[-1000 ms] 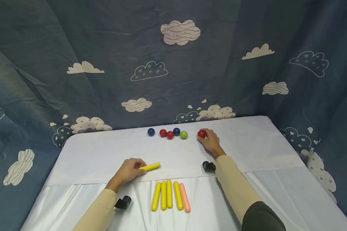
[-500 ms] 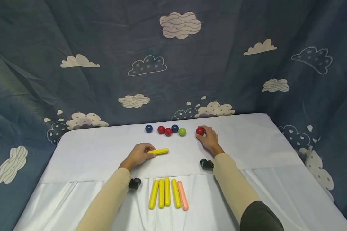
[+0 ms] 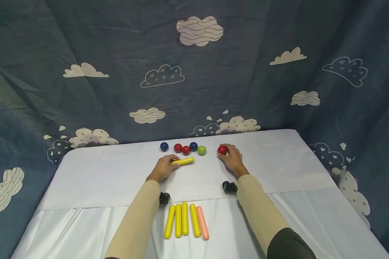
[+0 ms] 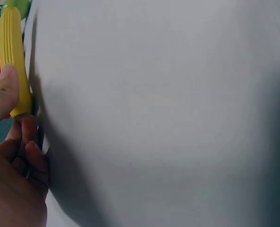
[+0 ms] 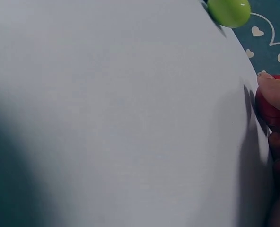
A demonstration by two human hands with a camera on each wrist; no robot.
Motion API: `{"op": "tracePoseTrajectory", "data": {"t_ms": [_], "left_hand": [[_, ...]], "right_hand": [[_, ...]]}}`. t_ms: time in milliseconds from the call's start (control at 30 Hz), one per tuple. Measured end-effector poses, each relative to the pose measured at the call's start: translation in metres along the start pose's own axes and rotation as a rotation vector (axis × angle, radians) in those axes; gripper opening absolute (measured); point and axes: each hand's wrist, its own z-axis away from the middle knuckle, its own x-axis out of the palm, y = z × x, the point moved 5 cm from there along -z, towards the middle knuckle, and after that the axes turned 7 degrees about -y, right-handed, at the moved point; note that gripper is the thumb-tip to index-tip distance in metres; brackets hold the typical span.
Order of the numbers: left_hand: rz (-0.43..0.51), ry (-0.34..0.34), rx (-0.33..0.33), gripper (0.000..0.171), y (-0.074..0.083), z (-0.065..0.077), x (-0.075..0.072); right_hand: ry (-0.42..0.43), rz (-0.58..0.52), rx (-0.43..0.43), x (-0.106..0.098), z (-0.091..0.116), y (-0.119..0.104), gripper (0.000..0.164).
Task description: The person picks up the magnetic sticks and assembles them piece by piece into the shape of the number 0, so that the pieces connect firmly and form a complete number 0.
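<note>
**White-draped surface, cloud-print curtain behind: a stick in one hand, a ball in the other**

White cloth covers the surface point(image 3: 272, 165), and a dark blue-green curtain point(image 3: 116, 54) printed with clouds hangs behind it. The person's left grip point(image 3: 164, 168) pinches a yellow stick point(image 3: 186, 160) near one end; the left wrist view shows the thumb pressed on it and fingers at its lower end. The free end points right, just short of the row of balls. The right grip point(image 3: 233, 161) holds a red ball point(image 3: 222, 150) between thumb and fingers near the far edge, to the right of the row; whether the ball touches the cloth is unclear.

Nearest the held ball, a little apart, sits a green ball point(image 3: 202, 150). Leftward from it come a blue ball point(image 3: 193, 146) and two red balls point(image 3: 186, 150), close together, then a second blue ball point(image 3: 164, 146) standing off by itself.

Nearer the person, four yellow sticks point(image 3: 185, 218) lie side by side, with a pink stick point(image 3: 202, 223) just beside the rightmost. Beige sleeves point(image 3: 134, 225) cover both forearms.
</note>
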Motion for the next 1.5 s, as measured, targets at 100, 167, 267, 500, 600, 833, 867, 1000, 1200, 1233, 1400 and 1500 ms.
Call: {"op": "tracePoseTrajectory", "data": {"t_ms": [100,167,267,500,600,833,867,1000,1200,1233,1400,1500], "left_hand": [[0.011,-0.012,-0.024,0.024,0.0,0.0,-0.001],[0.013,-0.027,-0.036,0.024,0.0,0.0,0.0],[0.019,-0.035,-0.056,0.024,0.0,0.001,0.001],[0.056,-0.022,-0.04,0.024,-0.001,0.001,0.006],[0.072,-0.014,-0.041,0.024,0.0,0.0,0.006],[0.071,-0.005,-0.052,0.025,0.0,0.0,0.003],[0.069,-0.006,-0.055,0.025,0.0,0.0,0.003],[0.066,-0.028,-0.071,0.025,-0.001,0.001,0.003],[0.075,-0.036,-0.061,0.024,-0.002,0.001,0.004],[0.075,-0.035,-0.058,0.024,-0.002,0.001,0.004],[0.066,-0.026,-0.057,0.024,-0.003,0.001,0.005],[0.058,-0.032,-0.064,0.024,-0.004,0.001,0.006]], "right_hand": [[0.004,-0.082,0.015,-0.001,0.003,0.0,0.05],[0.01,-0.145,0.033,-0.002,0.008,0.0,0.05],[0.017,-0.241,0.045,0.001,0.016,-0.002,0.051],[0.008,-0.332,0.01,0.014,0.03,-0.016,0.048],[-0.004,-0.305,-0.012,0.02,0.032,-0.024,0.047],[-0.015,-0.248,-0.077,0.032,0.035,-0.036,0.047],[-0.014,-0.239,-0.086,0.033,0.035,-0.037,0.047],[-0.024,-0.227,-0.102,0.037,0.037,-0.04,0.045],[-0.049,-0.217,-0.112,0.043,0.036,-0.045,0.044],[-0.046,-0.209,-0.115,0.044,0.035,-0.046,0.043],[-0.04,-0.177,-0.131,0.049,0.035,-0.047,0.044],[-0.048,-0.168,-0.124,0.052,0.036,-0.047,0.045]]}}
